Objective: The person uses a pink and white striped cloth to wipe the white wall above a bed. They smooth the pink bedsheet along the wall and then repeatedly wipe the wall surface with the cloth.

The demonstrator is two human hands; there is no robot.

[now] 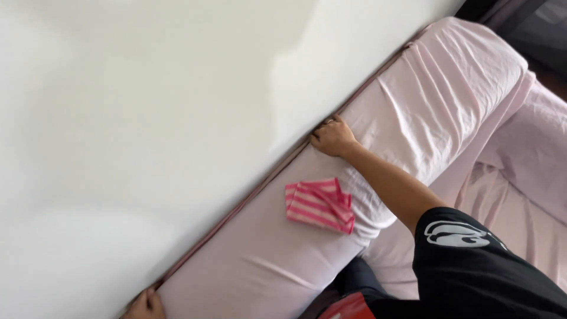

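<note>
1. Head view, the work in hand: a pale pink cotton sheet (431,100) is stretched, wrinkled, over a long padded edge that runs against a plain white wall (147,118). Both hands sit on the seam where the two meet, so this looks like tucking the sheet's edge into that gap.
2. Right hand (333,137): it is reached out on a bare forearm from a black printed sleeve (466,254). The fingers are curled tight with the knuckles up, closed on the sheet's edge right at the wall (the fingertips are hidden in the seam).
3. Left hand (144,305): it is at the bottom edge of the frame, touching the same seam well apart from the right hand. Too little of it shows to tell whether it is open or closed.
4. Nearby: a folded pink-and-white striped cloth (320,205) lies loose on the sheet, near the right forearm but not touched.
5. Judgement: the next move calls for working along the seam between the hands while keeping the fabric taut.
</note>
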